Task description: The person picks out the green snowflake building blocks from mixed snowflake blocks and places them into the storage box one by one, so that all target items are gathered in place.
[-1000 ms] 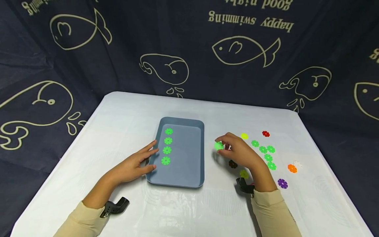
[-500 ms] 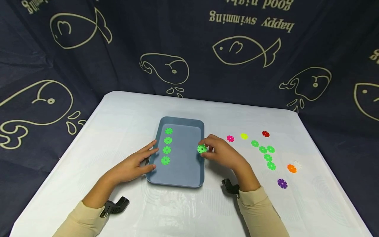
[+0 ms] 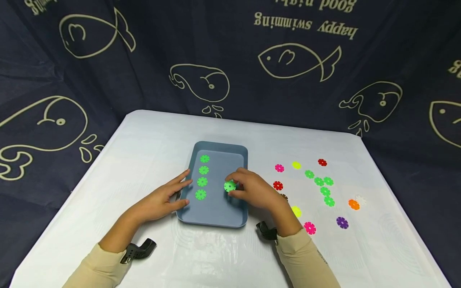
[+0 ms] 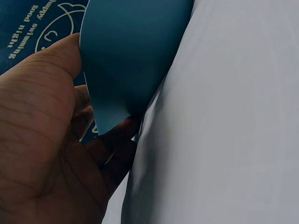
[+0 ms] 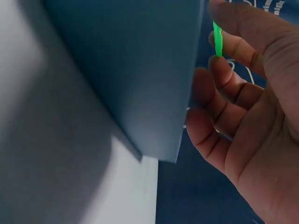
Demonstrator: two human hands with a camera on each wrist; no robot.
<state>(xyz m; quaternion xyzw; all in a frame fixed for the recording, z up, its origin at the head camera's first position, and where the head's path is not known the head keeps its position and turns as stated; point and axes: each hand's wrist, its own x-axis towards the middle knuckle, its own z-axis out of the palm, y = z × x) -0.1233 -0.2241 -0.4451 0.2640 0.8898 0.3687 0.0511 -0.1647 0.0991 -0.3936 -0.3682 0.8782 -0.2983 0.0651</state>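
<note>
My right hand [image 3: 255,189] pinches a green notched plastic disc [image 3: 229,186] between thumb and fingertips, above the right half of the grey-blue tray [image 3: 216,218]. In the right wrist view the disc [image 5: 218,39] appears edge-on at the fingertips. Down the tray's left side lies a column of several green discs [image 3: 202,181]. My left hand [image 3: 160,201] rests at the tray's left rim with its fingers spread and fairly straight. The left wrist view has that hand's thumb and fingers [image 4: 117,140] against the tray wall [image 4: 131,60].
Right of the tray, loose discs lie scattered on the white table: several green [image 3: 325,191], pink [image 3: 309,228], yellow [image 3: 296,165], red [image 3: 278,185], orange [image 3: 354,205], purple [image 3: 342,223], white [image 3: 361,199] and a partly hidden brown one [image 3: 284,197]. A dark curtain [image 3: 230,52] hangs behind.
My right hand has carried the green disc leftward, from beside the scattered discs across the tray's right rim to over its inside. My left hand has stayed at the left rim.
</note>
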